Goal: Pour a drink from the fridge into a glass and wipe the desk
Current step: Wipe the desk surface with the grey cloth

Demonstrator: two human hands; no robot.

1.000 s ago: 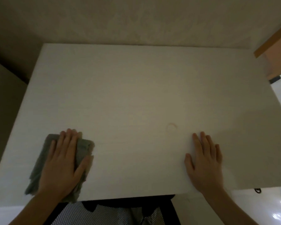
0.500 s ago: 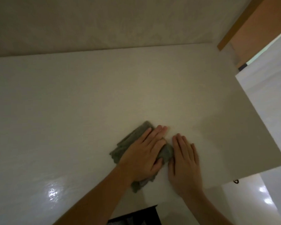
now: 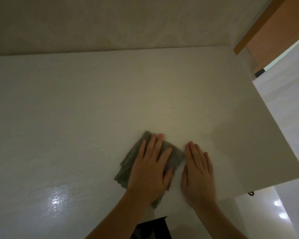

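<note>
Because the wiping half of the job needs weight spread over fabric, the person works with flat palms rather than a pinch, and the scene reads accordingly from left to right. At the far left the pale tabletop (image 3: 76, 109) lies bare, with a glossy patch of reflected light near its front edge; whether that sheen is moisture or only glare cannot be told. Further right, the grey cloth (image 3: 128, 163) lies crumpled flat on the surface, close to the near edge. The left hand (image 3: 149, 168) lies spread on top of it, fingers extended and slightly fanned, gripping nothing and simply pressing the fabric down so it can be slid. Just beside the cloth's right edge, the right hand (image 3: 198, 171) lies open as well, fingers together, palm on the bare surface and holding nothing; it looks like a brace that steadies the body while the other arm pushes. To the right of that the tabletop ends at an angled edge, with lighter flooring and a wooden frame (image 3: 269, 23) beyond. No glass or drink is in view, so the pouring part appears finished or is out of frame, and the wiping seems underway.
</note>
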